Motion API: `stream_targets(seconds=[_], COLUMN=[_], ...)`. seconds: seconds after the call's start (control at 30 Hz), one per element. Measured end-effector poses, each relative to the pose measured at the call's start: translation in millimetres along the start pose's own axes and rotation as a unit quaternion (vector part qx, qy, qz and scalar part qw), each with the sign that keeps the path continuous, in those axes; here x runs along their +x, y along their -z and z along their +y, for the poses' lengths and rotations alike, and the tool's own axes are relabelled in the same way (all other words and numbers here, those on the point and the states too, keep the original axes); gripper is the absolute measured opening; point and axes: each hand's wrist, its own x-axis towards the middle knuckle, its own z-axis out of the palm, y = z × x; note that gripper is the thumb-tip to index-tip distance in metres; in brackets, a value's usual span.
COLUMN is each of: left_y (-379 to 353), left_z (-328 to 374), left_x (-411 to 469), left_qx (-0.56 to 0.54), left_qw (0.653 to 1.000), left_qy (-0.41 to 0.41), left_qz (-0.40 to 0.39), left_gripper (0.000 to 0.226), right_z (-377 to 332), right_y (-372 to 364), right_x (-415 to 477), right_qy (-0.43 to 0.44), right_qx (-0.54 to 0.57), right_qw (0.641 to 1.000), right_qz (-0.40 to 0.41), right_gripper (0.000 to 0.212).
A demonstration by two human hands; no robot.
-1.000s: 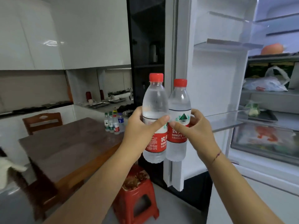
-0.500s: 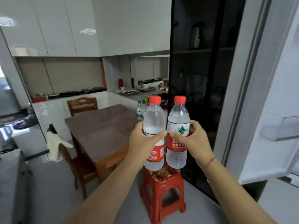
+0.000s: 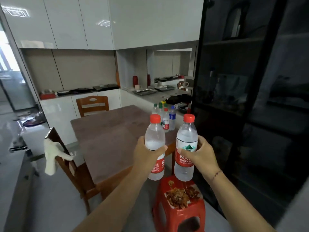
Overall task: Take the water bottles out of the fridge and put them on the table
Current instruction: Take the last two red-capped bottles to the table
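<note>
Since half a second ago the two bottles have drawn apart, a clear gap now showing between them, and the fridge door has left the view.

On the right a tall black glass-fronted cabinet (image 3: 250, 97) fills the frame; its near edge runs down just beside the right arm. The brown rectangular wooden table (image 3: 107, 141) lies ahead and left, its broad top bare along the near edge and near corner. A wooden chair with a white cloth draped on its back (image 3: 58, 148) stands at the table's left edge, another wooden chair (image 3: 92, 104) at the far end. A red plastic stool carrying brownish scraps (image 3: 179, 210) sits on the floor below the hands, close to the table's near right corner and the cabinet.

A cluster of small capped bottles (image 3: 164, 117) stands at the table's far right edge; how many is hard to tell.

The left hand (image 3: 147, 156) is wrapped around a clear red-capped water bottle (image 3: 155, 139), upright, over the table's near right edge. The right hand (image 3: 199, 156) clasps a second clear red-capped water bottle (image 3: 186, 139), upright above the stool.
</note>
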Motion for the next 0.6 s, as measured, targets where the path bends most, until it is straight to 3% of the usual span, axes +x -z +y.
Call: stream_targets(seconds=[0.6], left_y=[-79], left_z=[-77], left_x=[241], left_qx=[-0.022], left_qw=[0.994], left_qy=[0.022], left_qz=[-0.105], left_gripper=[0.06], right_z=[86], right_y=[-63], right_x=[213], right_qy=[-0.065], right_qx=[-0.043], right_qw=[0.994], right_qz=[0.08], right_gripper=[0.067])
